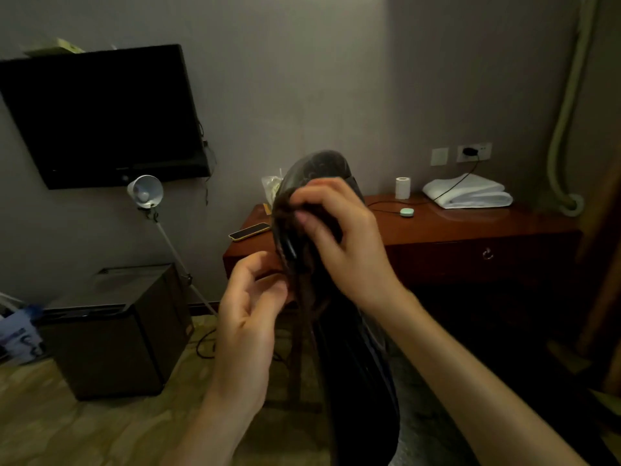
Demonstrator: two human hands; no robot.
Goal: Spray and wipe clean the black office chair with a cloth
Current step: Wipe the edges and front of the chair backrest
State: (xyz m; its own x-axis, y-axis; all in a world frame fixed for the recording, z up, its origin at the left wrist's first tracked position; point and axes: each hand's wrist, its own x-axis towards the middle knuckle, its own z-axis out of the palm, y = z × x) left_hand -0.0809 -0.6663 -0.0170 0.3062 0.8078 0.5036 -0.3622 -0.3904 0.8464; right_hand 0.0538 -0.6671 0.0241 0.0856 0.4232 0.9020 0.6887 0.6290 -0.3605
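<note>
The black office chair [359, 371] stands edge-on in front of me, its back rising through the middle of the frame. A dark brownish cloth [285, 213] is draped over the top of the chair back and hangs down its left side. My right hand [342, 243] grips the cloth against the top of the chair back, fingers curled round it. My left hand [248, 307] hovers just left of the cloth's hanging end, its fingers loosely curled and holding nothing that I can see. No spray bottle is in view.
A reddish wooden desk [470, 227] stands behind the chair with a phone [250, 231], a paper roll [402, 187], a folded white towel [467, 193] and a cable. A black cabinet [111, 331], a tilted lamp [146, 191] and a wall TV [100, 116] are at the left.
</note>
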